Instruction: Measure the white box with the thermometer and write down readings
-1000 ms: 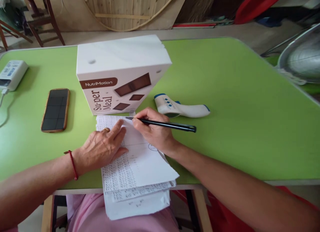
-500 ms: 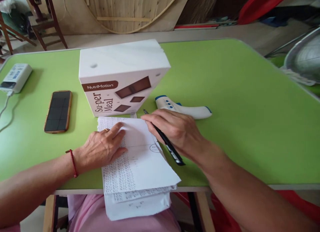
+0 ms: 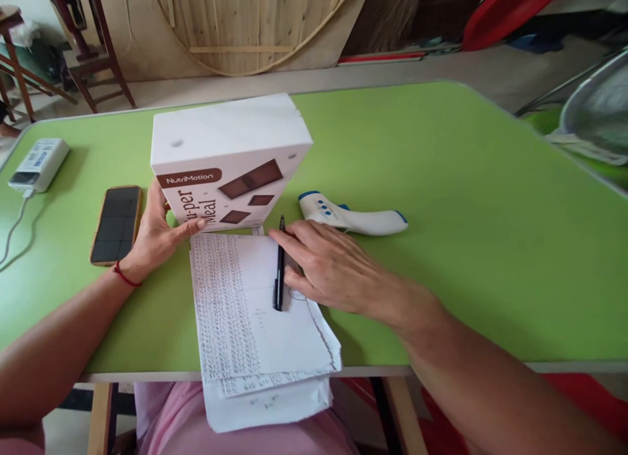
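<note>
My left hand [image 3: 159, 229] grips the lower left of a white NutriMotion meal box [image 3: 235, 160], thumb on the printed front and fingers around the side. The box stands upright behind a stack of handwritten papers [image 3: 275, 340]. On the top sheet lies a black pen [image 3: 279, 281]. My right hand [image 3: 338, 265] rests over the pen, its fingers loosely stretched out; the index finger crosses the pen's upper part and the thumb is beside its middle. Just beyond my right hand is a white and blue thermometer gun [image 3: 353, 214].
A phone [image 3: 116, 224] in an orange-brown case lies left of my left hand. Farther left, a white power bank [image 3: 42, 163] has a cable plugged in. The papers overhang the near edge of the green table [image 3: 490, 245]. Wooden chairs [image 3: 93, 62] stand behind it.
My left hand has moved off the papers to the box and taken hold of it. The pen has gone from a slanted writing hold to lying on the paper, and my right fingers have loosened.
</note>
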The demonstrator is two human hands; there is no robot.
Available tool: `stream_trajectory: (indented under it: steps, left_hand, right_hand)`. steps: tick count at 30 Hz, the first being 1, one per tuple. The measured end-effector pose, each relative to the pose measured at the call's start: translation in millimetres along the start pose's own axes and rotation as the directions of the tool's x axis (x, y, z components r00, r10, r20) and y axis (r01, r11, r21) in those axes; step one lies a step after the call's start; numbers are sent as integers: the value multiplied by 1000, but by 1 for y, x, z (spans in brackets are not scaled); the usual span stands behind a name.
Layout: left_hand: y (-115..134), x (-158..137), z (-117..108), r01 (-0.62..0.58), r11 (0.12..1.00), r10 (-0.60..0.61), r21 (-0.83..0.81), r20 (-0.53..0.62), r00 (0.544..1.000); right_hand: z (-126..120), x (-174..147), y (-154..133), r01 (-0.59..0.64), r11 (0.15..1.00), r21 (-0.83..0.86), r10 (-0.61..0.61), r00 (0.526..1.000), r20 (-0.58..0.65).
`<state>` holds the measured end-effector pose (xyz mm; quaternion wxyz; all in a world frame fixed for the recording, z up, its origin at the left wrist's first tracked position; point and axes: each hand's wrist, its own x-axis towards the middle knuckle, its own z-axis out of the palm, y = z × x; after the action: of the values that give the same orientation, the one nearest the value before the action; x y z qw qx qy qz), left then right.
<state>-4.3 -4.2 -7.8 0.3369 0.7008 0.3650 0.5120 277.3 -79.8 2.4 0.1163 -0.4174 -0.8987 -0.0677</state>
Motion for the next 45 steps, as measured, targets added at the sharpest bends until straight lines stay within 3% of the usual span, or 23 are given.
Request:
stream_trajectory:
  steps: [2, 5, 9, 12, 16, 20, 25, 29, 31, 34, 37, 39, 42, 43, 44, 45]
  left_hand:
    - [-3, 0, 1, 60, 997, -58, -44, 31, 998]
    - [1, -1, 1, 74, 996, -77, -45, -55, 996]
    - [21, -1, 0, -19, 1000, 17, -7, -197, 980]
    - [41, -2, 1, -107, 993, 91, -54, -233, 968]
    - [50, -11, 5, 25, 995, -31, -99, -69, 997]
    - [38, -21, 7, 164, 986, -165, 18, 56, 985]
    - [26, -23, 2, 171, 982, -178, 85, 76, 981]
    - [26, -21, 1, 166, 982, -175, 89, 104, 979]
    - [27, -19, 2, 179, 982, -186, 57, 148, 971]
    - [28, -18, 4, 193, 981, -192, 10, 175, 966]
    - [30, -16, 5, 182, 983, -176, -20, 175, 969]
    - [31, -15, 6, 190, 981, -181, -36, 179, 967]
    - [32, -15, 6, 212, 977, -202, -35, 181, 962]
    - [33, -14, 6, 215, 976, -205, -35, 184, 961]
    - [34, -14, 6, 216, 976, -204, -41, 189, 961]
    - [35, -13, 6, 215, 975, -202, -51, 195, 960]
  right_hand:
    - [1, 0, 0, -3, 1000, 3, 3, 1000, 4]
    - [2, -1, 0, 1, 1000, -3, -1, 1000, 9]
    - [2, 0, 0, 7, 1000, -5, -7, 1000, 18]
    - [1, 1, 2, 11, 1000, 11, -11, 1000, 28]
    - [0, 2, 4, -11, 998, 56, 8, 999, 53]
    - [-1, 3, 6, -36, 995, 88, 32, 998, 45]
    - [-12, -2, 17, -86, 996, 18, 88, 988, -130]
    - [-11, -16, 48, -234, 965, -117, 208, 958, -197]
    - [-3, -23, 65, -278, 951, -137, 252, 951, -181]
    - [9, -28, 82, -324, 937, -133, 324, 946, -26]
    - [7, -24, 85, -363, 932, -13, 362, 929, 73]
    - [-4, -19, 79, -428, 895, 124, 433, 901, -21]
    - [-23, -11, 51, -480, 774, 413, 599, 767, -232]
    - [-28, -9, 36, -394, 729, 560, 597, 766, -239]
    - [-31, -7, 20, -255, 637, 728, 532, 828, -175]
    - [-33, -5, 2, -167, 478, 862, 425, 903, -61]
